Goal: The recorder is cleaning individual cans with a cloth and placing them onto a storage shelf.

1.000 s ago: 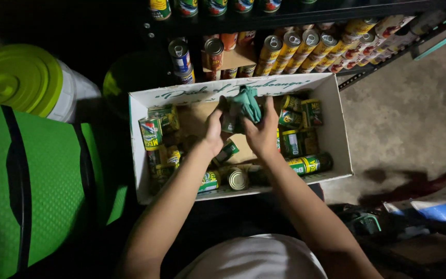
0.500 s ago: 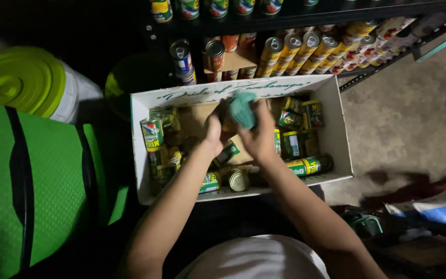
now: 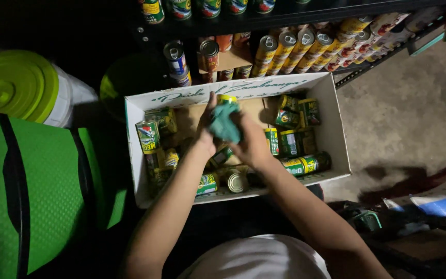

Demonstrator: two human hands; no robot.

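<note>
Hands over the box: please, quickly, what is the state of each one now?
Left hand: closed on a can that is mostly hidden by the teal cloth.
Right hand: closed, pressing the teal cloth on the can.

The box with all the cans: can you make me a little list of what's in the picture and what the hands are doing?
box: white cardboard box, open on top
inside: many green-labelled cans, some upright, some lying down
left hand: holds a can above the box
right hand: presses a teal cloth on that can
behind: dark shelf with more cans
left side: bucket with a lime-green lid
</note>
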